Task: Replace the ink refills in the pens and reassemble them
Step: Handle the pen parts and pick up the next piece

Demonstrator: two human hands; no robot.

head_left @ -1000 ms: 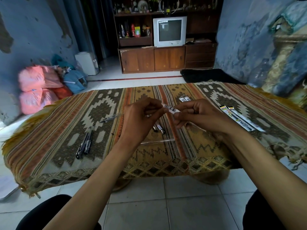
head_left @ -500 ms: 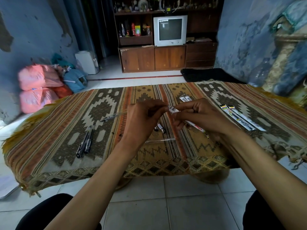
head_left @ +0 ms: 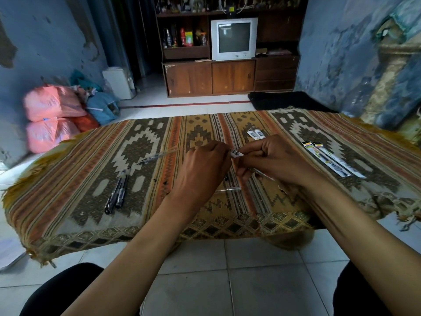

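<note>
Above the middle of the patterned cloth [head_left: 79,179], both hands meet on a narrow refill packet [head_left: 236,153] with a barcode end. My left hand [head_left: 200,172] pinches that barcode end. My right hand [head_left: 275,163] grips the packet's long body, which runs down under its fingers. Two black pens [head_left: 117,190] lie side by side at the left. A clear pen part [head_left: 157,156] lies beyond them. Small pen pieces below my hands are mostly hidden.
Two sealed refill packets [head_left: 330,161] lie at the right, and torn barcode slips [head_left: 255,134] lie behind my hands. A clear strip [head_left: 227,189] rests under my wrists. The table's near edge drops to a tiled floor [head_left: 227,270]. Bags [head_left: 50,119] stand at far left.
My hands have drawn closer together over the packet, and my right hand now covers more of its body. The things lying on the cloth stay where they were.
</note>
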